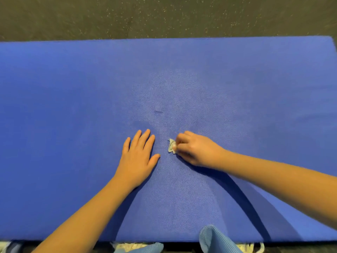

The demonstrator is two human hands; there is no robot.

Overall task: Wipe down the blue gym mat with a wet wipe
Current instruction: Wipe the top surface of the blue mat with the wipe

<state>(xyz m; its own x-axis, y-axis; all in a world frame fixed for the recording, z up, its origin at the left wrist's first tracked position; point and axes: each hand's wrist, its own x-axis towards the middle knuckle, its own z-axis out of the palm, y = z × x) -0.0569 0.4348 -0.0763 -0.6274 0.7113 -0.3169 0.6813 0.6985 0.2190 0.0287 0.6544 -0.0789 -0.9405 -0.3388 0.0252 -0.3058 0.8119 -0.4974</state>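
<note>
The blue gym mat [73,106] fills most of the view and lies flat on the floor. My right hand [197,149] grips a small crumpled white wet wipe [171,146] and holds it against the mat near its middle. My left hand [138,157] lies flat on the mat just left of the wipe, fingers straight and spread, holding nothing. A darker damp patch shows on the mat above my left hand.
Dark speckled rubber flooring [164,15] runs beyond the mat's far edge. A light blue ribbed garment [215,240] overlaps the mat's near edge at the bottom. A small dark mark [158,111] sits on the mat ahead of the hands.
</note>
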